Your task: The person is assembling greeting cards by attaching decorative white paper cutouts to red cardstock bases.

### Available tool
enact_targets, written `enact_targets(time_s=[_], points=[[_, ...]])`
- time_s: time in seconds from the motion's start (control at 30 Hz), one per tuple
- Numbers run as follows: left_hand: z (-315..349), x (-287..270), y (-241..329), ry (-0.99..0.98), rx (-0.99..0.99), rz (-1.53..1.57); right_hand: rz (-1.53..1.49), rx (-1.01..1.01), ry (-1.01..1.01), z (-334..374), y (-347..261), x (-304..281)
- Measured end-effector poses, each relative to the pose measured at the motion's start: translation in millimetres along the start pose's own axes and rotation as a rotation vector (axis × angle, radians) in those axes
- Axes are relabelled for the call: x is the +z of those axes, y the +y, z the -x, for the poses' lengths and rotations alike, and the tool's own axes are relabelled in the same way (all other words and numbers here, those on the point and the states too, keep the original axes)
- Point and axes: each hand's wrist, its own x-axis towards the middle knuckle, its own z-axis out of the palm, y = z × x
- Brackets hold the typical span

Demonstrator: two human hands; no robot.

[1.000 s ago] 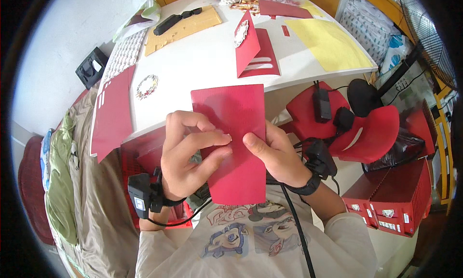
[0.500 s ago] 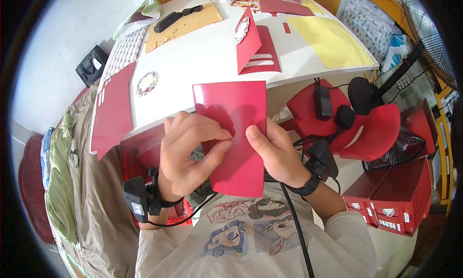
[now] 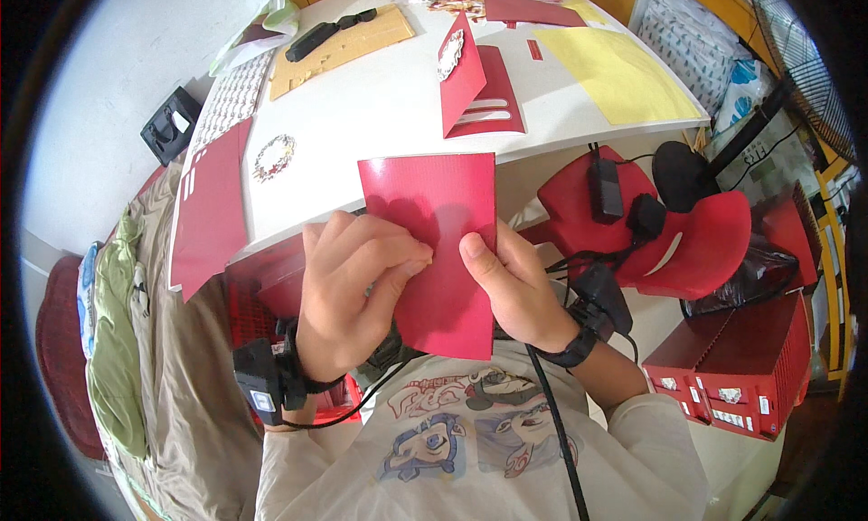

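Note:
A red textured card sheet is held upright in front of my chest, just below the white table's front edge. My left hand grips its left side, thumb and fingers pressed on the face. Along its right side my right hand pinches it with the thumb on top. Both wrists wear black straps with small devices and cables.
On the table stand a folded red card with a lace medallion, a yellow sheet, a tan cut sheet, a beaded ring and a red sheet overhanging the left edge. Red chair and red boxes sit right.
The card has been raised slightly toward the table edge. My fingers have shifted on its face; both hands keep hold of it.

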Motion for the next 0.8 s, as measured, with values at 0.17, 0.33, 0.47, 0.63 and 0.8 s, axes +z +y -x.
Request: enact_targets(time_s=[0.17,0.33,0.47,0.63,0.8], points=[[0,3,-2,0.017,0.005,0.025,-0.015,-0.029,-0.004,-1,1,0],[-1,6,-5,0.026,0.012,0.001,0.027,-0.080,0.003,-2,0,2],[-1,10,-6,0.034,-0.005,0.003,0.021,-0.081,-0.021,0,3,1],[2,14,4,0.122,-0.170,0.001,0.103,-0.107,-0.026,0,0,2],[6,12,8,0.089,-0.462,0.152,0.173,-0.105,-0.070,4,-4,-7]])
